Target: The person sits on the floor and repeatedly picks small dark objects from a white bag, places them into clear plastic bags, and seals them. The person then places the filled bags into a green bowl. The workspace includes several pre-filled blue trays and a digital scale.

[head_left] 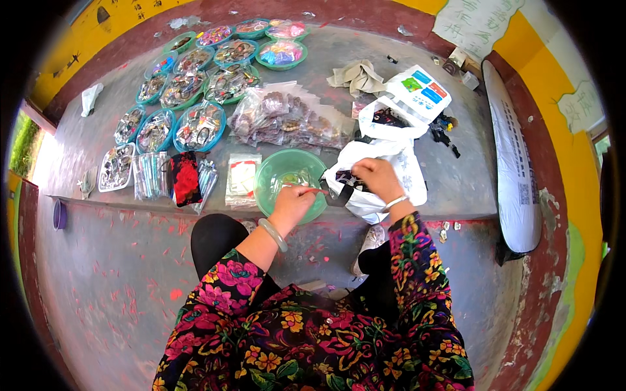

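My left hand (291,207), with a pale bangle at its wrist, is closed over the near right rim of a translucent green basin (266,171). A thin red stick-like piece (314,191) pokes out from its fingertips. Small items lie at the basin's bottom, too small to name. My right hand (380,177) is at the mouth of a white plastic bag (407,171), fingers bent down and together. What they grip, if anything, is hidden. Dark items (345,177) show inside the bag. A black strap-like piece (340,194) hangs over its left edge, near my left fingertips.
Behind stand another white bag (424,94) and a heap of clear packets (287,117). Several basins of small goods (199,126) fill the platform's left. Beside the green basin lie flat packets (243,181) and a red-black pouch (186,179). A long silvery board-shaped item (515,156) leans at right.
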